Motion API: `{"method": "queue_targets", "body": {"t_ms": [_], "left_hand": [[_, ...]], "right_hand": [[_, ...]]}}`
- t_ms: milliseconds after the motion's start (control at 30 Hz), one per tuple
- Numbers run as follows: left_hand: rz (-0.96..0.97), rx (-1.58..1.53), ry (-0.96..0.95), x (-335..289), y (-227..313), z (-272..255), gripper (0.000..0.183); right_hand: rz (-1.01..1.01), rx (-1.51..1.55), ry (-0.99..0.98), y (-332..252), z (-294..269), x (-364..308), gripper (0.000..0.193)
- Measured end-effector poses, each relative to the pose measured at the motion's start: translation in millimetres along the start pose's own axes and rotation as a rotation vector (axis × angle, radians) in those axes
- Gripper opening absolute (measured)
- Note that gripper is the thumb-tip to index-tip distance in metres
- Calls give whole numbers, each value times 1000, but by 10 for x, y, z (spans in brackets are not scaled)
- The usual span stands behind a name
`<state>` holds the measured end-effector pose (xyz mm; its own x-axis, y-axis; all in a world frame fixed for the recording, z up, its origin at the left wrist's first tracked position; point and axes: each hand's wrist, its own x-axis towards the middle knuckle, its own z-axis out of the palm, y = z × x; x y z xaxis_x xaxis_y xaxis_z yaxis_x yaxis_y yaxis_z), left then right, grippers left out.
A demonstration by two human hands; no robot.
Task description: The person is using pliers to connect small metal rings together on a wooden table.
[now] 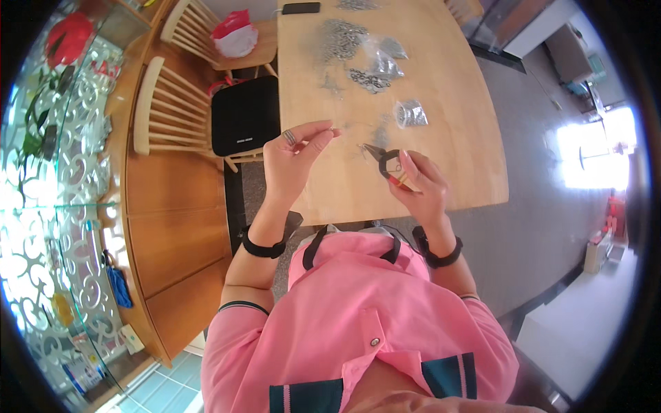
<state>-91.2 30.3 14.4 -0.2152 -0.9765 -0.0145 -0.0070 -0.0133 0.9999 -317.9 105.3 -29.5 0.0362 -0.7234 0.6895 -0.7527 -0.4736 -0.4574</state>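
Note:
My left hand is raised above the near left part of the wooden table. Its thumb and forefinger are pinched together on a tiny piece too small to name. My right hand is closed around a pair of pliers with red and yellow on the handles. The dark jaws point up and left, toward my left fingertips but apart from them. By the jaw tips there is a small thin metal bit, and I cannot tell whether they grip it. Beyond my hands lies a small clear bag of metal pieces.
Farther up the table are a heap of small silvery parts, dark chain-like links, another clear bag and a black phone. Wooden chairs stand along the left side, one with a black cushion. A wooden cabinet is farther left.

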Motion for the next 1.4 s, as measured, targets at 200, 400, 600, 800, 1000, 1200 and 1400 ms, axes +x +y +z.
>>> {"method": "queue_targets", "body": {"t_ms": [200,400,600,800,1000,1200,1400], "left_hand": [[248,74,190,-145,40,-63,24],[52,-260,264,-210,196,34,21],[106,-291,285,-185,238,120,22],[154,-249,279,-136,245,194,23],[166,-229,273,-128,259,232,24],[146,-240,258,-103,231,220,25],[155,-238,272,-87,227,212,24]], "right_hand": [[5,187,-80,-139,80,155,60],[244,315,-270,-358,28,192,56],[374,410,-377,-400,-8,236,54],[431,461,-377,-393,-7,231,55],[487,457,-380,-380,-16,242,54],[517,467,-388,-351,-13,233,53],[515,495,-413,-342,-18,228,55]]}}
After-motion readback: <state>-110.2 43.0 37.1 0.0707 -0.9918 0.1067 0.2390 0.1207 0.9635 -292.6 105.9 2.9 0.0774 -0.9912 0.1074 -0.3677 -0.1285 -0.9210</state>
